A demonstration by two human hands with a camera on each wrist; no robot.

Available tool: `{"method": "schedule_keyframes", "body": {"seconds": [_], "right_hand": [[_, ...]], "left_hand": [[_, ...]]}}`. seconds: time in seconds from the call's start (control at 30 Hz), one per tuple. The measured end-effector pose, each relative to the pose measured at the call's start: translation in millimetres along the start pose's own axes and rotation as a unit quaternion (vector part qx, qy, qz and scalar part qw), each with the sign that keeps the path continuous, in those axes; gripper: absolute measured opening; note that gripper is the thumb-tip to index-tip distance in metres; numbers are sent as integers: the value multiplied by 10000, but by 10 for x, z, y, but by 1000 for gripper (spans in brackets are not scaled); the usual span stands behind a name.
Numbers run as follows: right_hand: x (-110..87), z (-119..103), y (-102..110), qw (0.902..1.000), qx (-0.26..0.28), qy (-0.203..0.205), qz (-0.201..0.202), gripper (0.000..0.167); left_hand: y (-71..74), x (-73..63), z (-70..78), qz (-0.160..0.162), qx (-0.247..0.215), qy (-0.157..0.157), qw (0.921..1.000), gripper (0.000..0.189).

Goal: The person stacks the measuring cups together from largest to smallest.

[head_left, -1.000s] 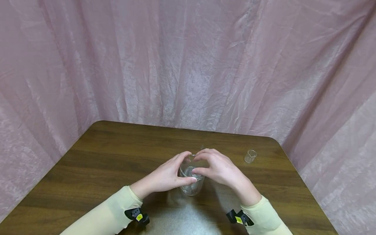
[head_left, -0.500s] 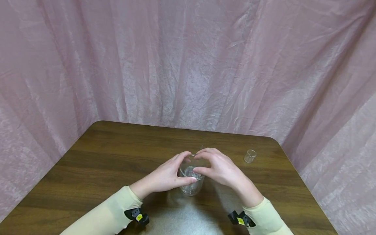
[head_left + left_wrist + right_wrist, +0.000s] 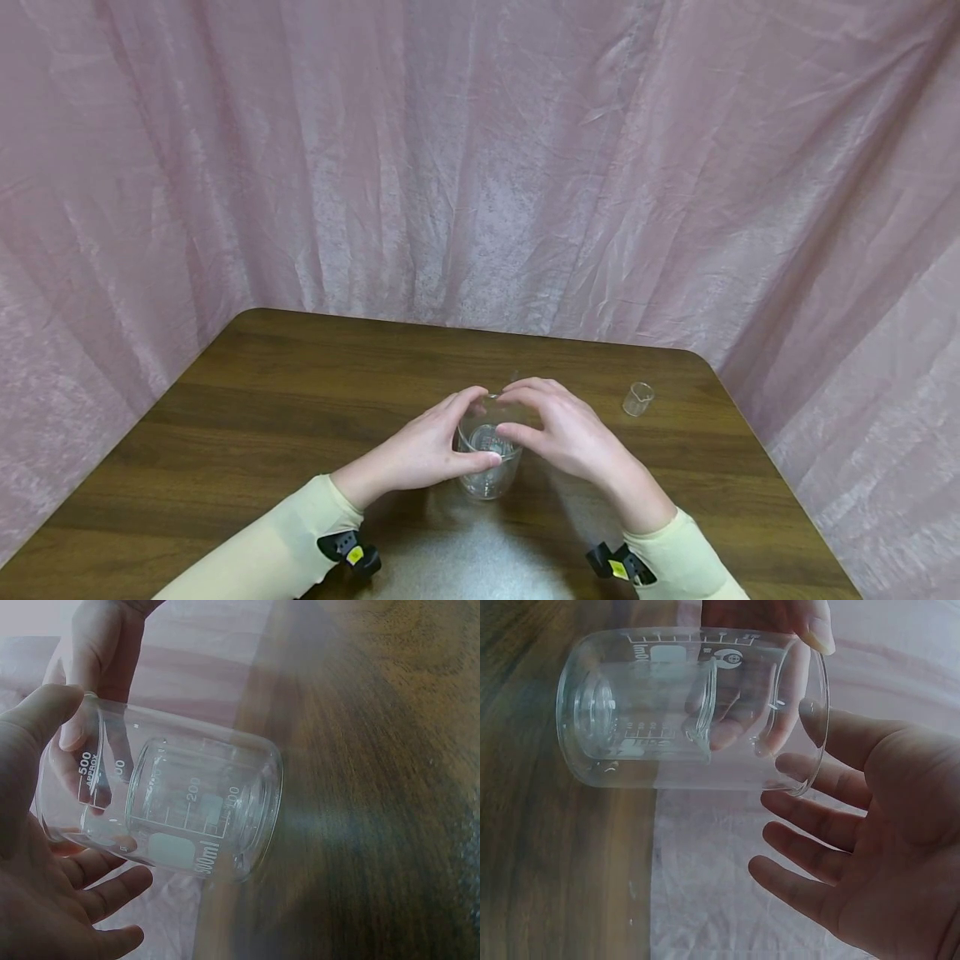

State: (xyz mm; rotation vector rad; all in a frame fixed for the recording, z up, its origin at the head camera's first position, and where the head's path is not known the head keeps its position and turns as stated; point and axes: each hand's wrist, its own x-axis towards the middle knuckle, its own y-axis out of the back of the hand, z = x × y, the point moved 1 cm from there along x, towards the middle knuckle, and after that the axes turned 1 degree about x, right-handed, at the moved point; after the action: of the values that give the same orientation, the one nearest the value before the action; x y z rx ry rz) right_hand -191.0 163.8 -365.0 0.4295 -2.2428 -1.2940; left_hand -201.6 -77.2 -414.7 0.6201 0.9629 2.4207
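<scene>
A large clear glass beaker [image 3: 489, 482] with white volume marks stands upright on the table near its middle. Nested inside it is a smaller glass beaker [image 3: 176, 787], its own rim below the larger one's. My left hand [image 3: 420, 446] grips the large beaker at the rim, thumb on the near side and fingers round the far left. My right hand [image 3: 566, 429] hovers at the rim's right side with relaxed, spread fingers. In the right wrist view its fingertips [image 3: 780, 796] are close to the rim; whether they touch the glass I cannot tell.
A tiny clear beaker [image 3: 638, 400] stands on the wooden table [image 3: 337, 367] at the far right. Behind my right hand a faint transparent thing [image 3: 515, 376] peeks out, mostly hidden. Pink curtains [image 3: 480, 167] hang beyond the table's back and right edges.
My right hand has drifted slightly right, drawing its thumb back from over the smaller beaker. My left hand and the large beaker have stayed in place.
</scene>
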Motion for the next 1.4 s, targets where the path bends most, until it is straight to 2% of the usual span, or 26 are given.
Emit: {"method": "schedule_keyframes", "body": {"seconds": [0.53, 0.87, 1.4], "right_hand": [[-58, 80, 5, 9993, -146, -111, 323, 43], [-76, 109, 12, 9985, -315, -130, 440, 50], [-99, 141, 35, 9971, -518, -191, 517, 52]], "left_hand": [[-5, 1, 4, -3, -33, 59, 10000, 88], [-4, 0, 1, 10, 4, 26, 10000, 89], [-8, -1, -13, -5, -46, 26, 10000, 91]]}}
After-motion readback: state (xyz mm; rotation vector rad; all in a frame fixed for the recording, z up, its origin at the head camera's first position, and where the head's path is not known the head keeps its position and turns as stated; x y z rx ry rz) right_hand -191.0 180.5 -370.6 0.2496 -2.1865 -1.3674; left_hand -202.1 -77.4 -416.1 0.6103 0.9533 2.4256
